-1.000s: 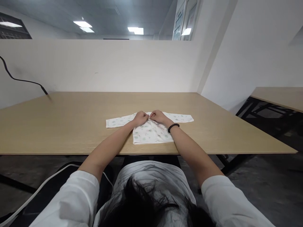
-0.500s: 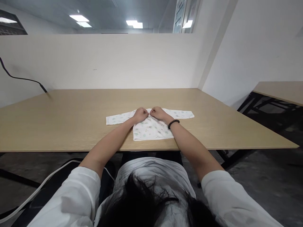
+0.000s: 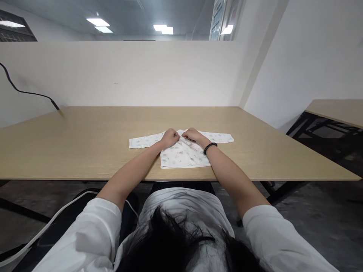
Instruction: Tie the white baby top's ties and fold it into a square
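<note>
White baby garment point(image 3: 181, 155) printed with small green and orange motifs, light wood-grain tabletop point(image 3: 85, 143), black beaded bracelet point(image 3: 210, 147), white sleeves point(image 3: 93, 230), black cable point(image 3: 28, 93).

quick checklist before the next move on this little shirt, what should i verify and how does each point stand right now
1. Baby shirt lies flat on the table: ok.
2. Left hand and right hand are both closed on the cloth at the neckline: ok.
3. Sleeves are spread out to the sides, not tucked under: ok.
4. Whether the fingers pinch a fastener or only cloth: cannot tell.
5. Hem sits fully on the table, inside the near edge: ok.
6. Black cable is well apart from the shirt: ok.
</note>
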Motion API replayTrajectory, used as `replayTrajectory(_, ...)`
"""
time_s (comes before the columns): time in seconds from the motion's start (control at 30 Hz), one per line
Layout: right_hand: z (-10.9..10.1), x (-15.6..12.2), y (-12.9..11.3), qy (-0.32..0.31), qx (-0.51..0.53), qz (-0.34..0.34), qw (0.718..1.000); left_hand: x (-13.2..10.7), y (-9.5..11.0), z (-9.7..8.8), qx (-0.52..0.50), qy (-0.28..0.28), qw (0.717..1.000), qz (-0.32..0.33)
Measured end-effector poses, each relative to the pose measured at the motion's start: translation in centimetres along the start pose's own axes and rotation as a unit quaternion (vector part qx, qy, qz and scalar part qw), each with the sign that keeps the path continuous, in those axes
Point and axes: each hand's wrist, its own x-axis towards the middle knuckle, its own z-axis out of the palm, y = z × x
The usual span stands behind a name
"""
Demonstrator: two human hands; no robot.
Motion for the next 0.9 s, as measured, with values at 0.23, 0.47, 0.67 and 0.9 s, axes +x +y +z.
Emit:
replayTrajectory(0.23,-0.1,-0.3,-0.4,-0.001,-0.024,0.011,1.0,0.0,-0.3,0.2,0.04,0.017,0.999,-0.005)
replayTrajectory(0.47,0.5,-0.2,-0.5,0.087,-0.077,-0.003,0.993,-0.1,-0.7,-0.1,0.066,0.013,0.997,0.032)
replayTrajectory(0.67,0.4,-0.5,-0.5,0.083,-0.139,-0.046,0.986,-0.4,-0.5,-0.6,0.123,-0.034,0.989,0.068)
replayTrajectory(0.9,-0.3,-1.4,-2.5,0.12,-0.145,-0.087,0.978,-0.6,0.0,-0.9,0.124,-0.04,0.988,0.085)
